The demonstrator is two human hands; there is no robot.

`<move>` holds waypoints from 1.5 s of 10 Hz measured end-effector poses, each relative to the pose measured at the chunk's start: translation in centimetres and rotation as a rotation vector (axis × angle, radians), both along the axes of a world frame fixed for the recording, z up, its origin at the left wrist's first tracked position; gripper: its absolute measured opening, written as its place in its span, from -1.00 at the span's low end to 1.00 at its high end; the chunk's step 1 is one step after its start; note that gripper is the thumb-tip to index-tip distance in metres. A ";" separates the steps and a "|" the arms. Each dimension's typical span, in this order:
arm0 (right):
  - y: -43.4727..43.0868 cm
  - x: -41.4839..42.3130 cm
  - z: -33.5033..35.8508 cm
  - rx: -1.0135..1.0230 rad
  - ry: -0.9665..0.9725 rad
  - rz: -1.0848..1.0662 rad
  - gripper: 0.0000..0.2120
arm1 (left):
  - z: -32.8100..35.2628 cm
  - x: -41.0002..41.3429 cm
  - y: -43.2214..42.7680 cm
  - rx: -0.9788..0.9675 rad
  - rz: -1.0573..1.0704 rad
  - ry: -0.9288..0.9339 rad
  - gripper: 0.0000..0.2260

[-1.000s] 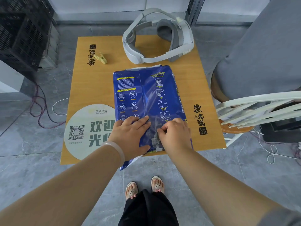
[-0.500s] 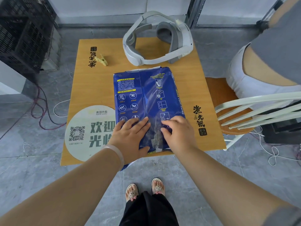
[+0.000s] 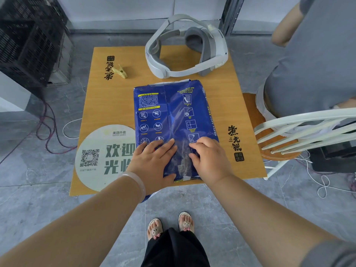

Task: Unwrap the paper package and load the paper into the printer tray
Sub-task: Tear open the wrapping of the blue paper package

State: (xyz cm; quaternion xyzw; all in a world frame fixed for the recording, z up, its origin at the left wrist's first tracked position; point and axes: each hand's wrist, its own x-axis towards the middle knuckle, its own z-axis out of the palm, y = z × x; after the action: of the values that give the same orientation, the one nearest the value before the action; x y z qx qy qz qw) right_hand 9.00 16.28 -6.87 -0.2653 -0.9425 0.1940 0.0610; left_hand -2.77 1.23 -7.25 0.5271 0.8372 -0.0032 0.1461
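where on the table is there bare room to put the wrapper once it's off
Free: the left strip between the clothespin and round sticker, and the right strip between the blue paper package and table edge. Crowded: the far end under the white headset, and the near edge, where both hands rest.

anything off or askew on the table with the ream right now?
Mostly tidy. The blue paper package overhangs the near edge of the table, with a loose flap of wrapper hanging below it under the left hand. The wrapper looks crinkled between that hand and the right hand. It covers part of the round sticker. No printer in view.
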 end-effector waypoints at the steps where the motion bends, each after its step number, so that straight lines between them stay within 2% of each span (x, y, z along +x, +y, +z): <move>1: 0.1 0.2 -0.1 0.008 0.023 0.014 -0.75 | 0.0 0.0 0.0 0.004 0.001 0.000 -0.29; 4: 0.8 -0.1 -0.4 -0.118 0.061 -0.055 -0.77 | 0.0 0.0 -0.1 0.015 0.005 -0.004 -0.29; 6: 0.5 -0.1 -0.5 -0.111 0.055 -0.002 -0.83 | -0.1 0.0 -0.1 0.012 0.012 -0.014 -0.29; 8: 0.4 -0.2 -0.7 -0.138 0.028 -0.087 -0.65 | -0.2 -0.1 -0.1 0.015 0.015 -0.026 -0.29; 11: 0.3 -0.3 -0.4 -0.119 0.049 -0.068 -0.77 | -0.2 0.0 -0.1 0.025 0.019 -0.028 -0.29; 15: 0.4 -1.9 0.0 -0.109 -0.053 -0.151 -0.85 | -0.3 -0.1 -0.1 0.025 0.013 -0.021 -0.28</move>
State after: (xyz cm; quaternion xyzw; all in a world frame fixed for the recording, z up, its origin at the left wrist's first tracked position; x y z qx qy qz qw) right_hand 7.09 16.72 -6.83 -0.3437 -0.9091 0.2326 0.0359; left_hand -2.84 1.11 -7.54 0.5234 0.8390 0.0137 0.1483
